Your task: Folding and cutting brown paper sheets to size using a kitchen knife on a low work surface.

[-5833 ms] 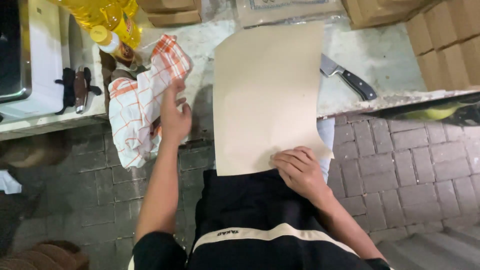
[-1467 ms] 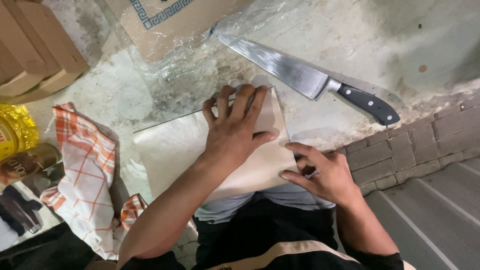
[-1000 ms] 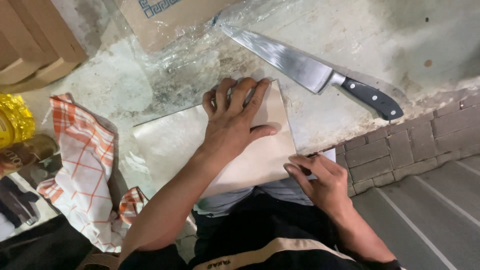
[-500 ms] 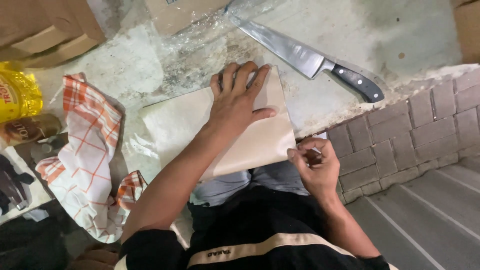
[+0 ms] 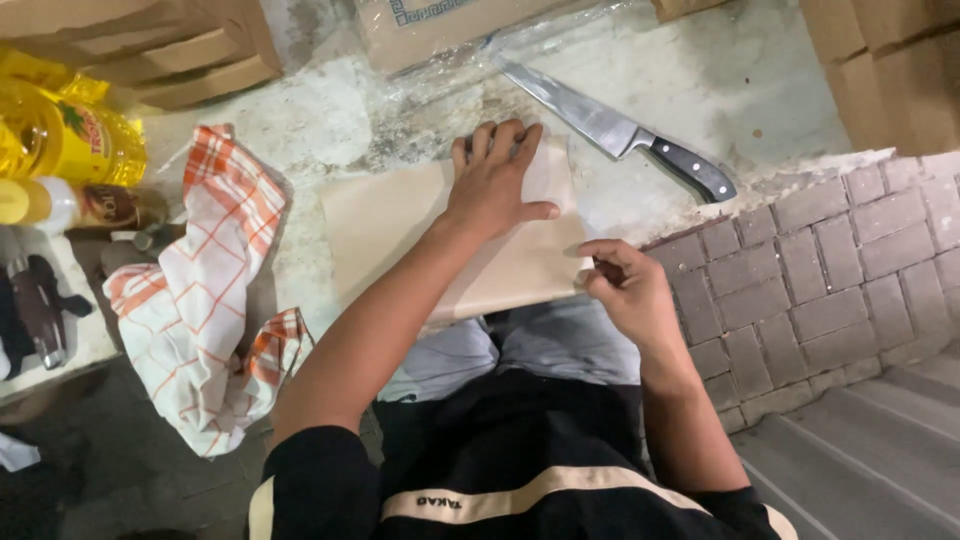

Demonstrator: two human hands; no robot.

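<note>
My left hand presses flat on the brown paper on the bench. My right hand pinches its corner.

Rough grey concrete bench with a crumbling edge, fronted by a grey brick wall; cardboard boxes behind; dim floor below.

tan paper sheet, flat, overhanging counter edge

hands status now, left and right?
Left hand: open, flat on the paper.
Right hand: fingers curled, pinching the paper's near right corner.
</note>
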